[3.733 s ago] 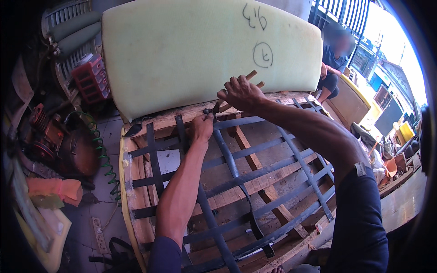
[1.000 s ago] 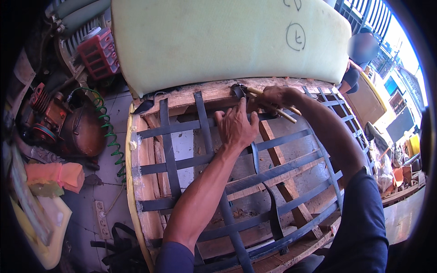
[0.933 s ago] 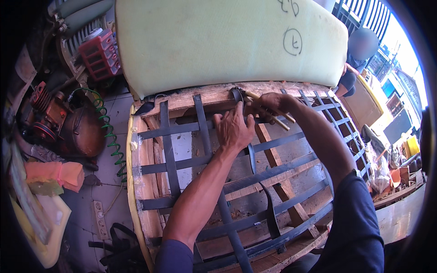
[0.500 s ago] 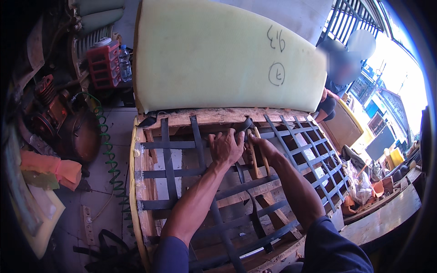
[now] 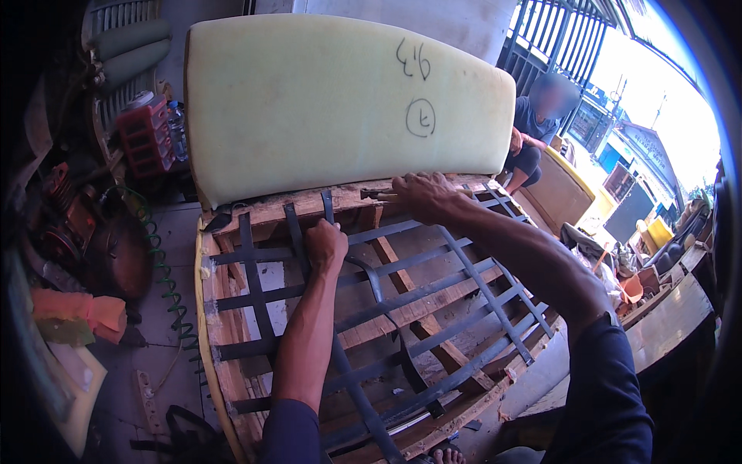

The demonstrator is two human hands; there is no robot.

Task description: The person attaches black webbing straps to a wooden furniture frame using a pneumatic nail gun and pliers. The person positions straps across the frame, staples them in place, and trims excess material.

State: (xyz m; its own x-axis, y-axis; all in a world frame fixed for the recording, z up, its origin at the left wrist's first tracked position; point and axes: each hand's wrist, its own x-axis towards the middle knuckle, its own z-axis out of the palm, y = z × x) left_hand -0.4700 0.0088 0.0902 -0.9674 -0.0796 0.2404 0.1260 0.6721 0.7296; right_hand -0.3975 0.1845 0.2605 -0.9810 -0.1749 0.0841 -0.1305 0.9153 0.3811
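My left hand (image 5: 328, 243) is closed in a fist around a black webbing strap (image 5: 328, 206), whose upper part runs to the wooden back rail of a seat frame. Farther right, over that same rail, my right hand (image 5: 433, 196) grips pliers (image 5: 377, 195) with tan handles; their dark jaws point left toward the strap without touching it. Other black straps (image 5: 402, 308) cross the wooden frame (image 5: 202, 305) in an open lattice. One loose strap (image 5: 376, 282) hangs down, curling, in the middle of it.
Behind the rail stands a pale foam-covered backrest (image 5: 348, 100). A person (image 5: 533, 127) crouches at the right. To the left are a compressor (image 5: 116, 259), a coiled green hose (image 5: 158, 255), red drawers (image 5: 145, 135) and a power strip (image 5: 148, 402). Mixed clutter (image 5: 630, 286) lies at the far right.
My hands have parted: the left moved left onto the strap, the right moved up with the pliers, now turned sideways. The loose strap's upper end has dropped from the rail. My view has shifted.
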